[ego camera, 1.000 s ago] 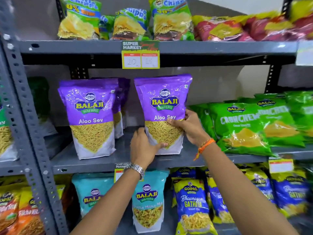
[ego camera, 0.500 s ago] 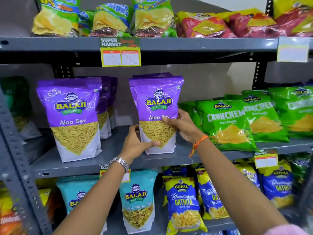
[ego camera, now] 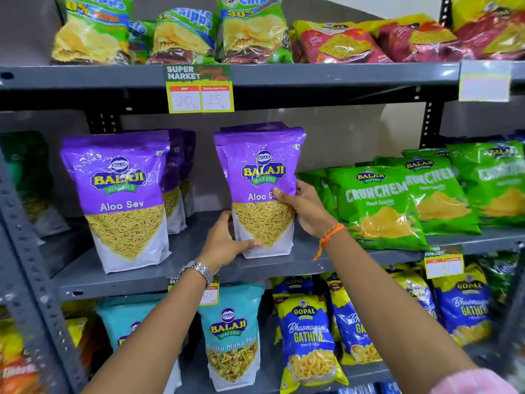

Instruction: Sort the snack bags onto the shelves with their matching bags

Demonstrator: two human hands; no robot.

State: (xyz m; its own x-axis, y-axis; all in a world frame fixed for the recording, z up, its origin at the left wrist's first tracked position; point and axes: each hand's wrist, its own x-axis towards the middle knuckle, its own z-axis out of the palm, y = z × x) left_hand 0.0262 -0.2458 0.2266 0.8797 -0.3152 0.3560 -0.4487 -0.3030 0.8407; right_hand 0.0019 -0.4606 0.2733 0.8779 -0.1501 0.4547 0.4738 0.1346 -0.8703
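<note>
At far left a dim green bag (ego camera: 25, 177) is too blurred to name; beside it stands a row of purple Aloo Sev bags (ego camera: 119, 200), probably the matching group; the left hand (ego camera: 224, 243) cups the lower left edge of the held Aloo Sev bag (ego camera: 261, 177), upright on the middle shelf (ego camera: 284, 265), seemingly to square it; the right hand (ego camera: 305, 209) pinches its right side, fingers curled behind; further purple bags behind are mostly hidden.
</note>
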